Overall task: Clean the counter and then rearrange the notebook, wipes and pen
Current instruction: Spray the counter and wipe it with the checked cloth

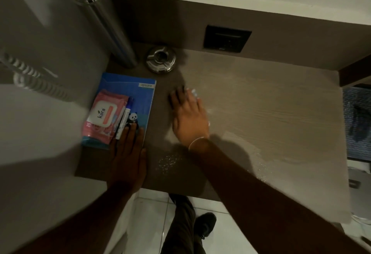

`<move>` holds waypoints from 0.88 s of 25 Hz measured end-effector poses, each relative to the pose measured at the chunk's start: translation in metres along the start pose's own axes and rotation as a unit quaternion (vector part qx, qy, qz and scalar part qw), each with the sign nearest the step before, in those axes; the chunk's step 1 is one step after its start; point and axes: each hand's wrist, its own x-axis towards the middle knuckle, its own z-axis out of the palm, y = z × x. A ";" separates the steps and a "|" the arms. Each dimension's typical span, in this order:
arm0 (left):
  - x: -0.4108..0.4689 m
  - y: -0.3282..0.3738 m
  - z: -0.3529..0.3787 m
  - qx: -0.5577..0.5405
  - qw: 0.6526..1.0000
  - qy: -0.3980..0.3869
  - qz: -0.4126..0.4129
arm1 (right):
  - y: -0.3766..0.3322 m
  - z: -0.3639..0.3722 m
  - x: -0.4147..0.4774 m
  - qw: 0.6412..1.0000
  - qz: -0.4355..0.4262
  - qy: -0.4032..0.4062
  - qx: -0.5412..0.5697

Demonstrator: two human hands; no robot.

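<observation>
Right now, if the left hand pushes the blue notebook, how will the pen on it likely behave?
The pen looks round-bodied and lies loose on the notebook, beside the wipes pack, so it would probably roll. The pack likely blocks it leftward; rightward nothing does. The left hand rests flat near its lower end, and might steady it.

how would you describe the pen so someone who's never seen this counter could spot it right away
Start at the blue notebook on the left end of the counter, in front of the steel bottle. On its cover lies a pink wipes pack, and the pen rests along that pack's right edge, by the left hand's fingertips. It is the only thin white stick there, with a dark blue cap.
</observation>
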 end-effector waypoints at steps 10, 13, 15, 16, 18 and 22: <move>-0.001 0.003 -0.005 0.021 0.999 -0.018 -0.020 | 0.051 0.000 -0.146 0.998 0.039 -0.050 0.010; -0.001 0.004 -0.004 0.026 0.999 -0.014 -0.016 | 0.103 -0.026 -0.106 0.978 0.209 -0.013 0.012; -0.001 0.002 -0.003 0.017 1.000 -0.011 -0.013 | 0.105 -0.035 -0.061 0.966 0.260 0.006 0.014; -0.001 0.002 -0.002 0.012 1.000 -0.007 -0.010 | 0.093 -0.033 -0.039 0.965 0.263 0.014 0.015; 0.000 0.002 -0.001 0.003 1.000 -0.004 -0.010 | 0.052 -0.024 -0.011 0.973 0.231 0.017 0.020; -0.001 0.002 0.000 0.008 1.000 0.009 -0.004 | -0.049 0.015 -0.060 0.999 0.010 -0.013 0.050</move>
